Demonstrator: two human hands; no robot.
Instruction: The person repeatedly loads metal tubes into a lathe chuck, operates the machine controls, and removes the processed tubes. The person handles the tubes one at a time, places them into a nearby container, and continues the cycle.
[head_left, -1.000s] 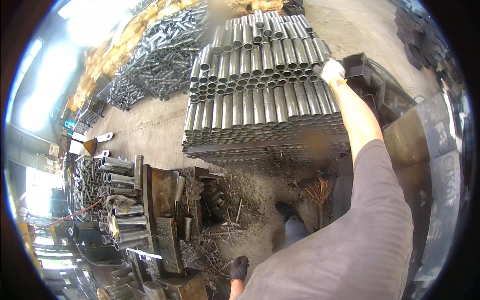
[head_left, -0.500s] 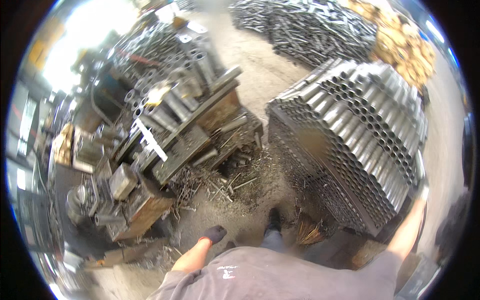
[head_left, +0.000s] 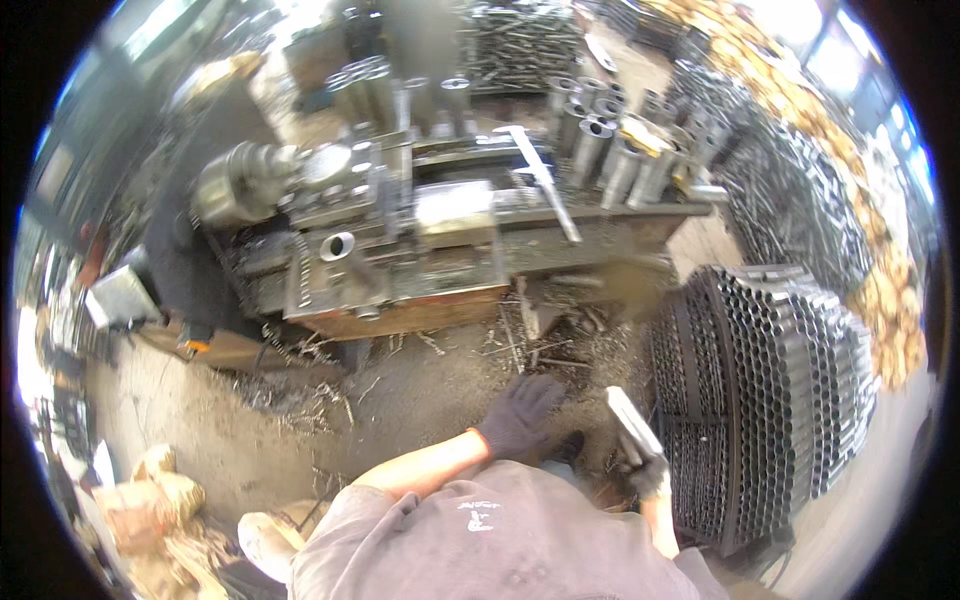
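Observation:
My right hand (head_left: 648,476), in a dark glove, is closed around the lower end of a shiny metal tube (head_left: 634,424), which tilts up to the left beside the tube stack. In front of my chest, my left hand (head_left: 522,414) wears a dark glove with an orange cuff. Its fingers are spread and it holds nothing. The large stack of metal tubes (head_left: 790,400) stands just right of my right hand. Ahead, a white caliper (head_left: 543,184) lies on the machine bench (head_left: 590,228), left of several upright tubes (head_left: 592,150).
A lathe chuck (head_left: 240,185) sits at the machine's left, with a short upright tube (head_left: 340,248) near it. Metal shavings (head_left: 310,405) litter the floor (head_left: 400,400) below. Sacks (head_left: 150,500) lie at the lower left. Piled metal rods (head_left: 800,180) stand at the far right.
My view has turned left, toward the machine. My right arm has come in from the far side of the stack, now with a tube in hand. My left hand has moved forward and spread its fingers.

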